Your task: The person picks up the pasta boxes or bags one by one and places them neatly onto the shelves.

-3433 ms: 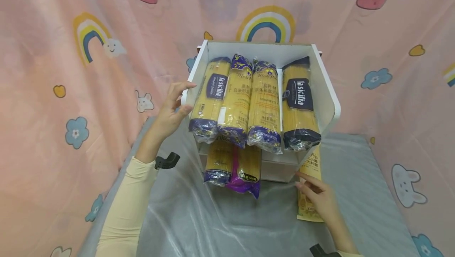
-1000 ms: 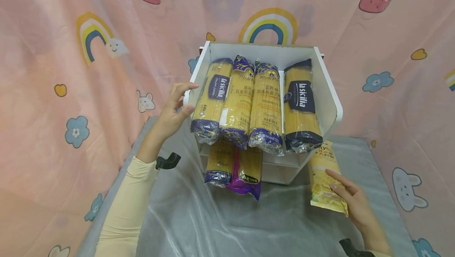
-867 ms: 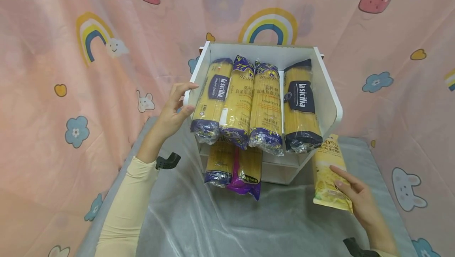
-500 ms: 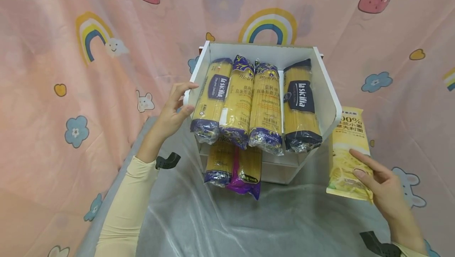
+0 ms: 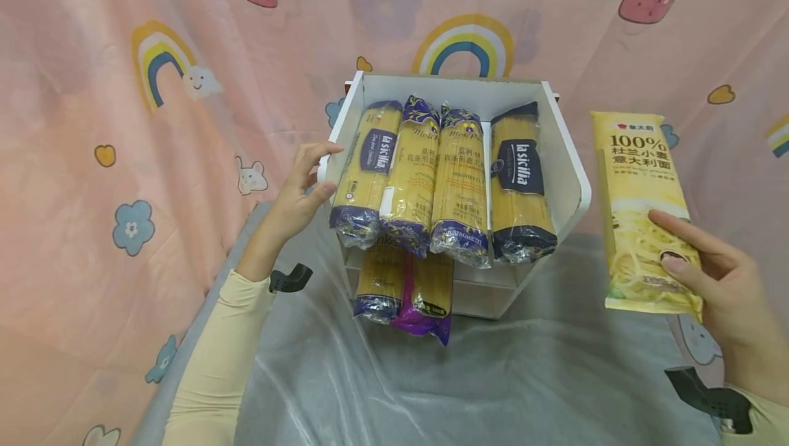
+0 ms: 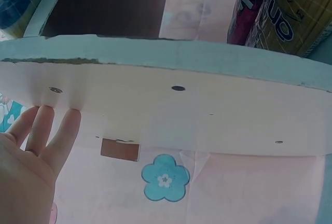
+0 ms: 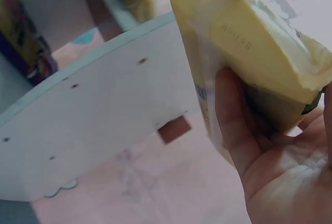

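Observation:
My right hand (image 5: pixel 733 288) grips the lower right part of a yellow packet of pasta (image 5: pixel 644 186), thumb across its printed front. The packet is raised, tilted slightly, to the right of a white rack (image 5: pixel 570 165) and apart from it. In the right wrist view, the fingers lie behind the packet (image 7: pixel 228 37). At the rack's left side, my left hand (image 5: pixel 298 196) touches the side panel with fairly straight fingers. The left wrist view shows several fingertips (image 6: pixel 70 117) against the panel's outer face (image 6: pixel 140 99); the thumb is out of sight there.
On the rack's top tier lie several spaghetti packets (image 5: pixel 459 186), with a thin divider left of the rightmost one. Two more packets (image 5: pixel 382 288) stick out from the lower tier, left of a bare compartment (image 5: pixel 477 299). Grey cloth (image 5: pixel 394 391) covers the table; a patterned pink curtain (image 5: pixel 296 55) hangs behind.
My right hand has taken the yellow pasta packet from beside the rack's lower right and lifted it up and to the right. The left hand has stayed at the rack's left side.

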A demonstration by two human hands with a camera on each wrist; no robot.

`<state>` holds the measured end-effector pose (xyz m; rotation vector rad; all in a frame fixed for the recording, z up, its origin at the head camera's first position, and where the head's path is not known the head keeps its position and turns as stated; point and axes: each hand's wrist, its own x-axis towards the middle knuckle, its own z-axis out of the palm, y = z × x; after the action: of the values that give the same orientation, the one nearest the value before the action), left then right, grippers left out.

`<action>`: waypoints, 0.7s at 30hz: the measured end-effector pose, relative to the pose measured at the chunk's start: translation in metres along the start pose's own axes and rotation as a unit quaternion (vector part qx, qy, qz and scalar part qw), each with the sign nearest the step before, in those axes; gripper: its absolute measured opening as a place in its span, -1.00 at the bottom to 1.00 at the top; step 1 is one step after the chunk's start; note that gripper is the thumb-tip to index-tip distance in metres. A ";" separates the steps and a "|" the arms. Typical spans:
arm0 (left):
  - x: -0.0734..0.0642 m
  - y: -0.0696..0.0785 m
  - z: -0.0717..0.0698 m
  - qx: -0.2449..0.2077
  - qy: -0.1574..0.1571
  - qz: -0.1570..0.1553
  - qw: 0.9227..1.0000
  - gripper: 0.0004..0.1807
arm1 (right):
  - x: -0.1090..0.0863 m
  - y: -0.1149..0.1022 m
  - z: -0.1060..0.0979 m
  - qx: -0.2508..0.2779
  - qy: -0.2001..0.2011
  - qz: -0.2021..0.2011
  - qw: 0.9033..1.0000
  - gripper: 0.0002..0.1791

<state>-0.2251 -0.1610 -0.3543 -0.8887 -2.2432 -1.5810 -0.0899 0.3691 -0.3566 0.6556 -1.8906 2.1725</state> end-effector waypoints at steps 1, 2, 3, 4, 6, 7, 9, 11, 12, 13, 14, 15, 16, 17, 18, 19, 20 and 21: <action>0.000 0.000 0.000 0.000 0.000 0.001 1.000 -0.05 | 0.003 -0.003 -0.001 0.007 -0.007 -0.002 1.000 -0.43; 0.000 0.000 0.000 0.001 0.000 0.001 1.000 -0.04 | 0.007 -0.007 -0.002 0.015 -0.014 -0.003 1.000 -0.43; 0.000 0.000 0.000 0.002 0.000 0.001 1.000 -0.04 | 0.010 -0.010 -0.002 0.020 -0.019 -0.006 1.000 -0.43; 0.000 0.001 0.000 0.004 0.001 0.001 1.000 -0.04 | 0.014 -0.013 -0.002 0.026 -0.026 -0.010 0.999 -0.43; 0.000 0.001 0.000 0.006 0.001 0.002 1.000 -0.03 | 0.022 -0.019 -0.003 0.050 -0.048 -0.020 0.997 -0.43; 0.000 0.001 0.000 0.006 0.002 0.001 1.000 -0.03 | 0.027 -0.022 -0.003 0.053 -0.058 -0.026 0.997 -0.44; 0.000 0.001 0.000 0.005 0.002 0.001 1.000 -0.03 | 0.036 -0.027 -0.003 0.062 -0.082 -0.036 0.994 -0.44; 0.000 0.001 -0.001 0.004 0.002 0.001 1.000 -0.03 | 0.046 -0.031 -0.004 0.078 -0.115 -0.039 0.990 -0.44; 0.000 0.001 -0.001 0.004 0.001 0.001 1.000 -0.03 | 0.050 -0.033 -0.004 0.075 -0.127 -0.035 0.988 -0.45; 0.000 0.001 -0.001 0.003 0.002 0.000 1.000 -0.03 | 0.054 -0.035 -0.004 0.071 -0.139 -0.027 0.987 -0.45; 0.000 0.001 -0.001 0.002 0.001 0.001 1.000 -0.03 | 0.058 -0.038 -0.004 0.065 -0.152 -0.018 0.986 -0.45; 0.000 0.001 -0.001 0.002 0.001 0.001 1.000 -0.04 | 0.062 -0.040 -0.003 0.060 -0.163 -0.006 0.985 -0.44; 0.000 0.001 -0.001 0.003 0.001 0.001 1.000 -0.04 | 0.065 -0.042 -0.002 0.048 -0.171 0.006 0.984 -0.44; 0.000 0.001 0.000 0.003 0.001 0.002 1.000 -0.04 | 0.067 -0.044 -0.001 0.031 -0.173 0.020 0.984 -0.44; 0.000 0.000 0.000 0.003 0.001 0.002 1.000 -0.04 | 0.069 -0.045 0.001 0.014 -0.175 0.032 0.984 -0.44; 0.000 0.000 0.000 0.004 0.001 0.002 1.000 -0.04 | 0.071 -0.047 0.003 0.001 -0.178 0.041 0.983 -0.44; 0.000 0.000 0.000 0.005 0.002 0.003 1.000 -0.04 | 0.073 -0.048 0.005 -0.013 -0.183 0.048 0.982 -0.45; 0.000 0.000 0.000 0.006 0.002 0.004 1.000 -0.04 | 0.074 -0.049 0.007 -0.022 -0.188 0.053 0.980 -0.44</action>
<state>-0.2248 -0.1611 -0.3540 -0.8892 -2.2430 -1.5624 -0.1336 0.3602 -0.2790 1.0424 -2.1936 2.1841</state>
